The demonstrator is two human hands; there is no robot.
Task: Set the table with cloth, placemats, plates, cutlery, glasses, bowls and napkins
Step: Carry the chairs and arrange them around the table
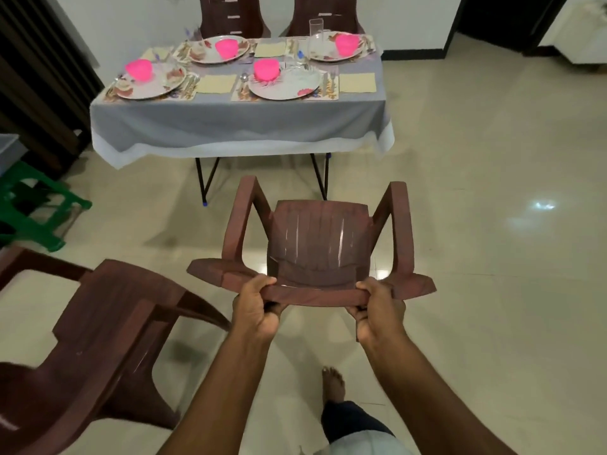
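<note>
I hold a brown plastic chair [315, 244] by the top edge of its backrest, facing the table. My left hand [254, 310] grips the left end of that edge and my right hand [377, 313] grips the right end. Ahead stands the table under a grey cloth [236, 123]. On it lie floral placemats with plates [285, 85], pink bowls [266, 68], cutlery [330, 82], yellow napkins [357, 83] and a tall clear glass [316, 36].
A second brown chair [98, 343] stands at my lower left. Two more brown chairs [230, 14] are behind the table by the white wall. A green stool [36, 208] sits at the left. Pale tiled floor [492, 224] spreads to the right. My foot [333, 384] is below.
</note>
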